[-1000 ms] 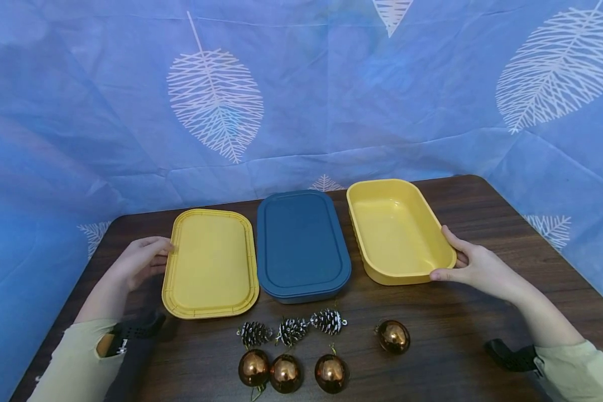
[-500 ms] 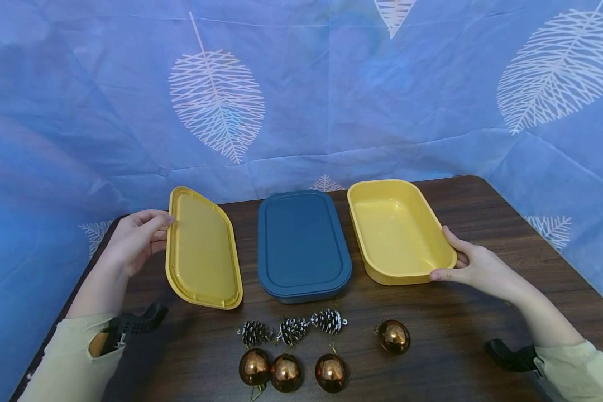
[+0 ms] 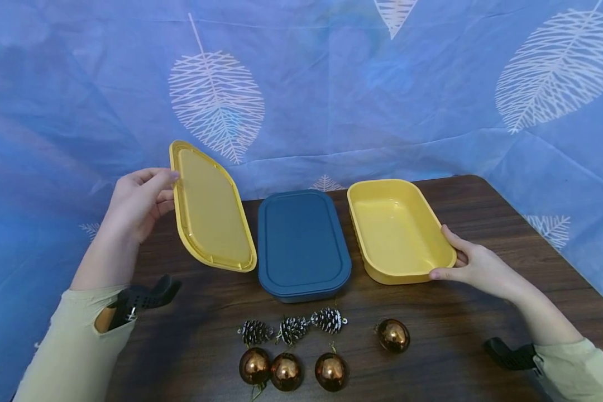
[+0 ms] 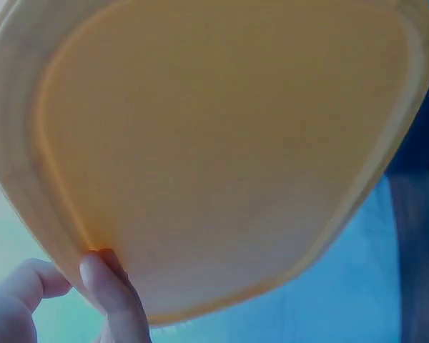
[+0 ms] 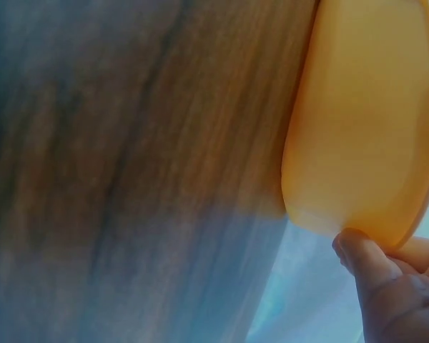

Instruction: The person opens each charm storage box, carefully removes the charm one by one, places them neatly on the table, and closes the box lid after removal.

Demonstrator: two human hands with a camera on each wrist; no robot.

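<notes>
A yellow lid (image 3: 213,209) is lifted off the table and tilted, its ridged underside toward the head camera. My left hand (image 3: 138,201) pinches its left edge; the left wrist view shows the thumb and fingers on either side of the lid's rim (image 4: 236,301). On the right, my right hand (image 3: 482,271) grips the near right corner of a yellow rectangular box (image 3: 397,229), which stands open-topped on the table with nothing inside. In the right wrist view the box's side wall (image 5: 365,121) fills the right part, fingers at its corner.
Between lid and yellow box stands a blue box with its lid on (image 3: 304,243). In front lie several frosted pinecones (image 3: 293,330) and shiny brown ball ornaments (image 3: 330,372), with one ball (image 3: 393,335) apart to the right. Behind the dark wooden table (image 3: 457,346) hangs a blue cloth (image 3: 301,100).
My left hand has raised the yellow lid from the table and tipped it, moving upward and then slightly right. The right hand and the yellow box have stayed in place.
</notes>
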